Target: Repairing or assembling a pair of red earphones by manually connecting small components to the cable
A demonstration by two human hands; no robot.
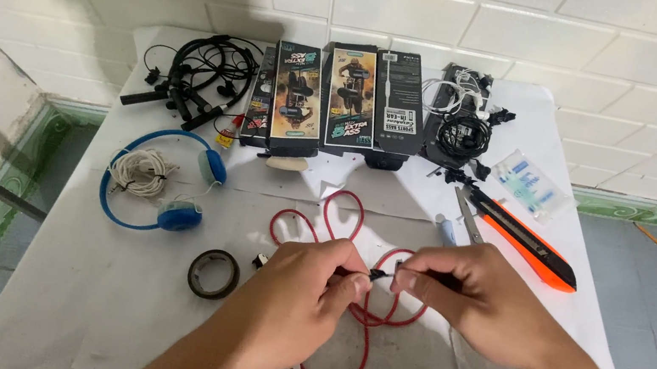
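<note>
Blue headphones and a tape roll off to the left on the desk. Left hand pinching the red cable near its small dark end, right hand clenched on that tip — both meeting mid-desk. Orange utility knife sitting just right. Probably easy to snap the thin wire by tugging too hard — or snag the loops.

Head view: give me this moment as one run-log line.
left hand: pinching red cable | right hand: pinching same cable's small black end | nearby: tape roll, blue headphones, orange knife
</note>
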